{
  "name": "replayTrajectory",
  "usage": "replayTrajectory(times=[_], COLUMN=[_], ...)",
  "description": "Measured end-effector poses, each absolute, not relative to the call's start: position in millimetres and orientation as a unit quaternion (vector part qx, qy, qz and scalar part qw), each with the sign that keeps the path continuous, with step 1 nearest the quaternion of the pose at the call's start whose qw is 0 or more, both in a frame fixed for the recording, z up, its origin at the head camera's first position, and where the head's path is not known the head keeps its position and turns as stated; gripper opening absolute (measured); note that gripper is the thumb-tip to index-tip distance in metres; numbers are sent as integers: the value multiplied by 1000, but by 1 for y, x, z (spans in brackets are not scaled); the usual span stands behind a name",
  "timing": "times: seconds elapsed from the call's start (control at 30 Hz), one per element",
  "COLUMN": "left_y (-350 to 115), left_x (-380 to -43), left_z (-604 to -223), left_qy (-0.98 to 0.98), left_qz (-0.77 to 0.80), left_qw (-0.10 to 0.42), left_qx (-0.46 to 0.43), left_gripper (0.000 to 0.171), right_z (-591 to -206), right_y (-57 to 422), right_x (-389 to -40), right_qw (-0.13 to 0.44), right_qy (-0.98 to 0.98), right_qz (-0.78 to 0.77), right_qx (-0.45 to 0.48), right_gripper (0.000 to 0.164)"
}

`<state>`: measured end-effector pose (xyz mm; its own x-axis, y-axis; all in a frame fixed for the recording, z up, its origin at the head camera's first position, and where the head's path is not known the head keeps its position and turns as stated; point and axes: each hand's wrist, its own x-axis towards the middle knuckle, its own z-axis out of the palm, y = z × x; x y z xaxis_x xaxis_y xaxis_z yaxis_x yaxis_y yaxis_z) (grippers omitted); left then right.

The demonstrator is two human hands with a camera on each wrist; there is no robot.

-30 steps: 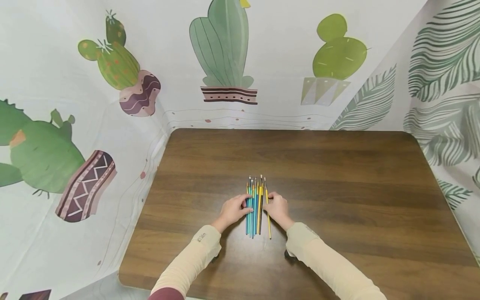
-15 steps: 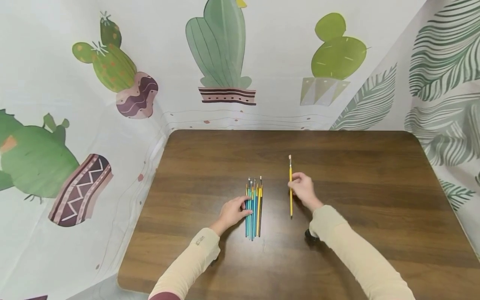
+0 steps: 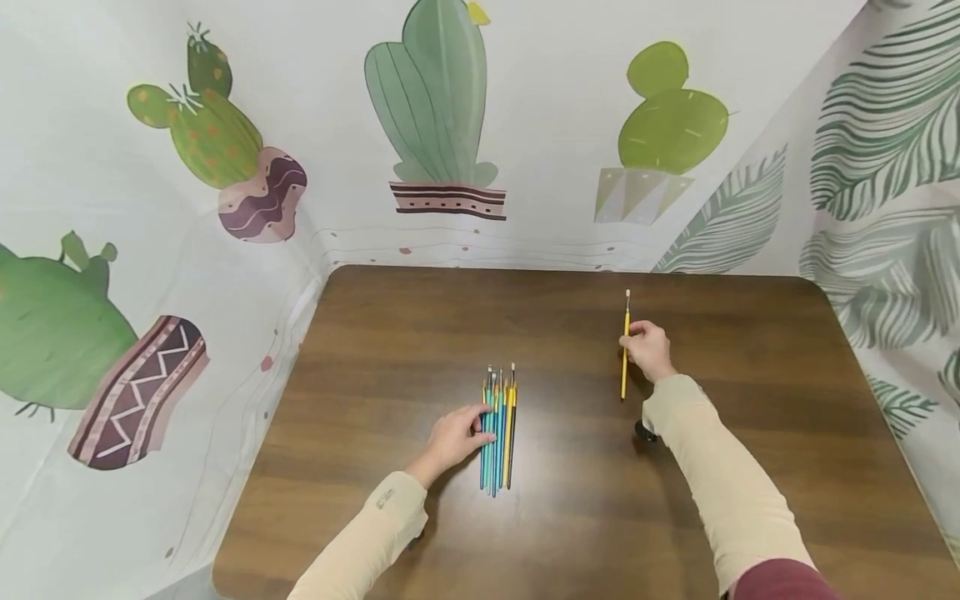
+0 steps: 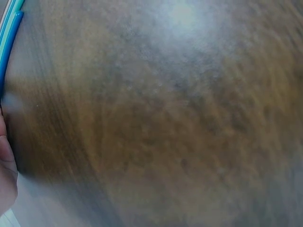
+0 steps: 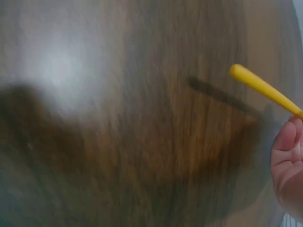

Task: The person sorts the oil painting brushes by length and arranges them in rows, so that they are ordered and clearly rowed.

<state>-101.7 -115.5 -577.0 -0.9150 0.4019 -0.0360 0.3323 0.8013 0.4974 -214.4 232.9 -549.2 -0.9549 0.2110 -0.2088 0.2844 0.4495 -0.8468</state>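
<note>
In the head view my right hand (image 3: 649,350) pinches a yellow-handled paintbrush (image 3: 625,358) near its middle, at the right back of the table. Its pale bristles point to the back. The right wrist view shows the yellow handle end (image 5: 265,88) above the wood, its shadow falling apart from it. A row of several paintbrushes (image 3: 498,450) with blue, teal, yellow and black handles lies side by side near the centre, bristles away from me. At its left side rests my left hand (image 3: 453,437), thumb and fingertips over the outer handles. The left wrist view catches only a few handles (image 4: 10,40).
The brushes lie on a brown wooden table (image 3: 420,333) with rounded corners. Behind and beside it hangs a white cloth (image 3: 555,100) printed with cacti and leaves. Light glares off the tabletop.
My right hand has taken the yellow paintbrush from the row's right side and carried it rightward and toward the back. My left hand has stayed at the row. The head view has shifted slightly.
</note>
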Motion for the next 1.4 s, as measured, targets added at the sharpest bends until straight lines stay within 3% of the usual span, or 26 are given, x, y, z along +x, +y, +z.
replayTrajectory(times=[0.2,0.53,0.8,1.4], left_y=[-116,-117,-116,-115], left_x=[-100,-98,-99,-99], left_z=[-576,-581,-582,-580], left_qy=[946,947,949,950], left_qz=[252,251,250,247], left_qw=[75,50,42,65], left_qx=[188,195,190,181], left_gripper=[47,47,47,47], right_z=[-559,-566,-563,-564], right_y=[241,245,246,250], right_x=[-221,-231,-232,-236], right_qw=[29,73,51,62], right_qy=[893,916,924,909], right_qz=[-425,-367,-360,-380], right_qx=[146,143,118,163], right_gripper=[28,32,32,32])
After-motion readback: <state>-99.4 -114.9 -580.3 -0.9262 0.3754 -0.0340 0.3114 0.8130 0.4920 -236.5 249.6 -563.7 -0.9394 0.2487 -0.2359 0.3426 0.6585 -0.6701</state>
